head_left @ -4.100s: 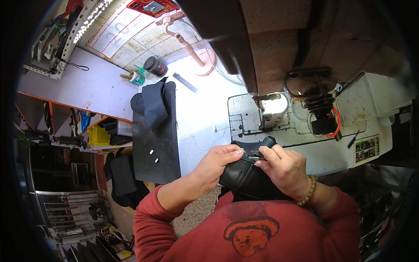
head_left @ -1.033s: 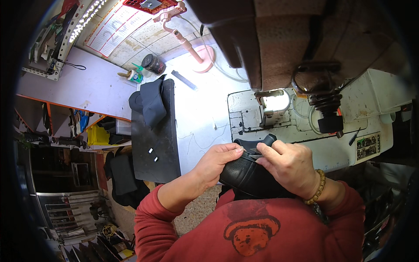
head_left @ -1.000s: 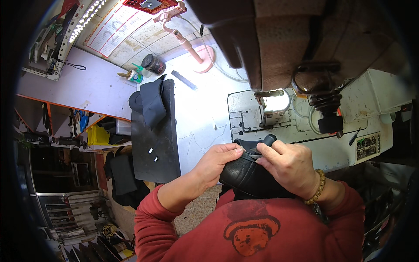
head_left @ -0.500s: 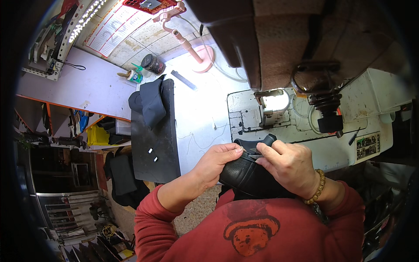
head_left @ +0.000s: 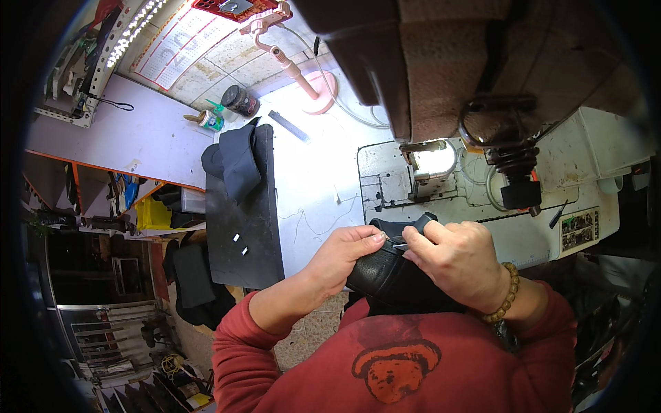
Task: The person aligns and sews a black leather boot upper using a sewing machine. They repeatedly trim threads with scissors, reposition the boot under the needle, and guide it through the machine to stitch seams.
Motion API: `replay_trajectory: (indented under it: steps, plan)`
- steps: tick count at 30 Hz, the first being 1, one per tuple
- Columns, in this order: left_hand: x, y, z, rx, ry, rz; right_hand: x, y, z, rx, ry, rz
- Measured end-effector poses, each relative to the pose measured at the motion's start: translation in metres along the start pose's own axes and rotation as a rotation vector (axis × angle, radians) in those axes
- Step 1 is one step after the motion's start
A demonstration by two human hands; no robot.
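A black leather piece (head_left: 385, 279), stitched and rounded, lies against my front at the near edge of the machine table. My left hand (head_left: 334, 256) pinches its upper edge between thumb and forefinger. Closed over the opposite side, my right hand (head_left: 460, 263) has a small metal tool (head_left: 399, 246) in its fingers. Only the tool's thin, pointed tip shows, right at the leather edge and close to my left thumb; it looks like snips, but most of it is covered by the fingers. A dark curved part of the leather piece stands up beyond both hands.
Ahead is the sewing machine bed (head_left: 385, 172), with the machine's dark head (head_left: 441, 76) overhead at right. A black board (head_left: 237, 244) bears dark fabric pieces (head_left: 239, 165) at left. Loose thread, a ruler (head_left: 289, 126), a pink stand (head_left: 320, 93) and a dark jar (head_left: 239, 101) are farther back.
My right hand has shifted slightly, and less of the metal tool shows. The left hand stays pinched on the leather edge.
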State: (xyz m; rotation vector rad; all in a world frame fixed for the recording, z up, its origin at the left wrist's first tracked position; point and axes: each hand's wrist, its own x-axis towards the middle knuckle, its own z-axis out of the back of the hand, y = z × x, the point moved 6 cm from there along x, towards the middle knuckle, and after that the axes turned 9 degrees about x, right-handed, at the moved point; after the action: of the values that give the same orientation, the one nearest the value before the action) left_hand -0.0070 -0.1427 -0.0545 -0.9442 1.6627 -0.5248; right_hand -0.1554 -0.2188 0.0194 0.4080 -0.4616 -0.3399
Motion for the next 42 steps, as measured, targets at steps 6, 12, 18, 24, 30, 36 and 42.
replay_trajectory:
  steps: [6,12,18,24,30,36,42]
  plan:
    - [0.000,0.002,0.002,-0.042,0.002,0.026,-0.008,-0.009,-0.011,0.206,-0.107,-0.073]
    - [0.000,0.002,0.001,-0.085,0.034,0.032,-0.019,-0.016,-0.024,0.332,-0.194,-0.124]
    - [0.000,0.004,0.001,-0.111,0.019,0.042,-0.021,-0.021,-0.035,0.524,-0.257,-0.192]
    - [-0.002,0.001,0.000,-0.077,0.011,0.038,-0.024,-0.030,-0.033,0.970,-0.254,-0.441]
    - [-0.014,-0.010,-0.005,0.108,-0.054,-0.020,-0.016,-0.023,-0.036,1.104,0.001,-0.538]
    - [-0.029,-0.025,-0.015,0.435,-0.154,-0.209,-0.009,-0.018,-0.032,1.113,-0.058,-0.526]
    - [-0.037,-0.046,-0.033,0.945,-0.330,-0.582,-0.006,-0.014,-0.022,0.868,-0.107,-0.419]
